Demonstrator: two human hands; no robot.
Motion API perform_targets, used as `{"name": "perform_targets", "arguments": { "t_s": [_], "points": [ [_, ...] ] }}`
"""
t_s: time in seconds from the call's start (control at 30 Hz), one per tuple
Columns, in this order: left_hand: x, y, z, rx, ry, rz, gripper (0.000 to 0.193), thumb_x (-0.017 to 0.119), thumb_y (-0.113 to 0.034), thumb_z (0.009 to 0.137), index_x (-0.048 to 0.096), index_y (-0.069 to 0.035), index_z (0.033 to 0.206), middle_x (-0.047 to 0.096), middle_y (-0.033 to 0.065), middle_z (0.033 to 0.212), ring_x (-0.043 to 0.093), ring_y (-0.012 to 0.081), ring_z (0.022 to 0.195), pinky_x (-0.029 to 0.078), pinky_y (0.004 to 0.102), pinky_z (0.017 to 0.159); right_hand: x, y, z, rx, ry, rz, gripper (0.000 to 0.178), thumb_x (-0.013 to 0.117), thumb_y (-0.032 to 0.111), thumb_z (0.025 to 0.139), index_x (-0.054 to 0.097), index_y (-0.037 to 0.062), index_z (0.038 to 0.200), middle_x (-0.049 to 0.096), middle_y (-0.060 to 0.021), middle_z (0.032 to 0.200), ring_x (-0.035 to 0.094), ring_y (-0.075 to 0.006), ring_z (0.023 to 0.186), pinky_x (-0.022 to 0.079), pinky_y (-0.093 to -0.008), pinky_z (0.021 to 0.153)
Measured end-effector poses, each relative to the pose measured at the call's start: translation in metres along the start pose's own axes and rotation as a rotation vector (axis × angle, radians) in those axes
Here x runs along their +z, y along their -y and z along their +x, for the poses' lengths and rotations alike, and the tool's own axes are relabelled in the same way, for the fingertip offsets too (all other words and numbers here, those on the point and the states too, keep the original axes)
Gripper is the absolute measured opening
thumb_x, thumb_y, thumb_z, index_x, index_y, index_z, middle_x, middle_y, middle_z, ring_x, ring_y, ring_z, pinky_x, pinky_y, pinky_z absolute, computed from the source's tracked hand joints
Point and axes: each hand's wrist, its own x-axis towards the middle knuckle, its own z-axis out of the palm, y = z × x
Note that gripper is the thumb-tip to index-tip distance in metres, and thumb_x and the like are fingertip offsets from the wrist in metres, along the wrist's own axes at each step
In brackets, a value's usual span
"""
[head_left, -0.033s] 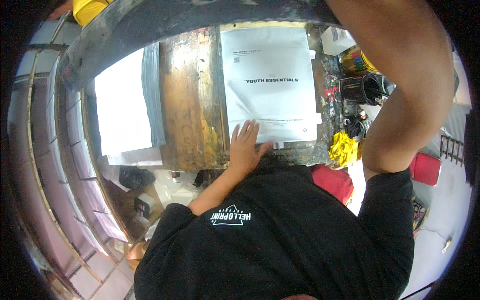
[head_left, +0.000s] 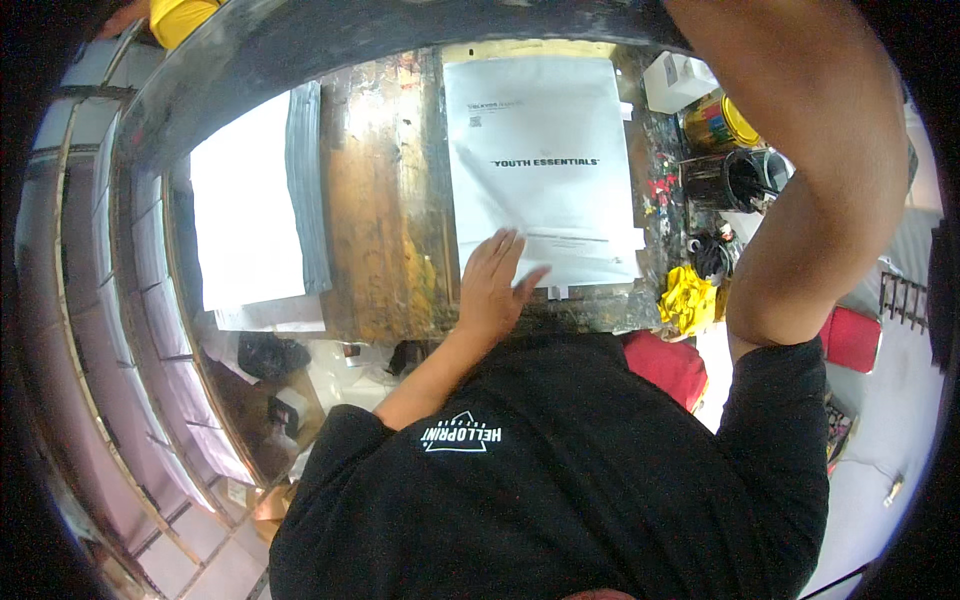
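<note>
A white mailing bag [head_left: 545, 120] with dark printed lettering lies flat on the worktable, its surface glossy and slightly creased at the lower left. My left hand [head_left: 495, 285] rests on that near left corner, fingers stretched out, thumb apart. It grasps nothing. My right arm [head_left: 800, 220] reaches up along the right side and leaves the picture at the top, so my right hand is out of sight. A broad dark, paint-smeared bar [head_left: 400, 42] curves across above the bag.
To the left lies a stack of white bags [head_left: 245, 210] with grey edges. The wooden tabletop [head_left: 375, 200] is paint-stained. On the right stand a white box [head_left: 675, 82], a yellow-rimmed paint can [head_left: 735, 122], a black pot [head_left: 725, 180] and a crumpled yellow cloth [head_left: 688, 300].
My left hand has slid slightly up and to the right over the bag's lower corner. The bag's near right corner has shifted a little. My right arm is nearly unchanged.
</note>
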Motion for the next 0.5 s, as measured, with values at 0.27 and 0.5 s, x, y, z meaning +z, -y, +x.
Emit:
{"name": "perform_targets", "arguments": {
  "t_s": [0.27,0.5],
  "points": [
    [-0.093,0.054,0.016,-0.021,-0.248,-0.034,0.024,0.074,-0.004,0.087,0.074,-0.008,0.111,0.074,0.0096,0.115,0.07,0.0253,0.109,0.055,0.0385,0.092,0.006,0.013,-0.006,-0.051,0.007,-0.03,0.037,0.06,0.031,0.084,0.055,-0.0032,0.072,0.055,-0.0199,0.065,0.054,-0.0341,0.06,0.043,-0.0441,0.062],
    [-0.314,0.222,-0.015,-0.268,-0.171,-0.014,0.022,0.061,0.002,0.093,0.078,-0.005,0.107,0.073,0.0155,0.122,0.065,0.0266,0.125,0.049,0.0367,0.104,0.013,0.002,-0.035,-0.058,0.075,-0.248,0.041,0.058,0.036,0.092,0.067,0.0014,0.112,0.068,-0.023,0.101,0.063,-0.0383,0.097,0.042,-0.0457,0.096]
  ]
}}
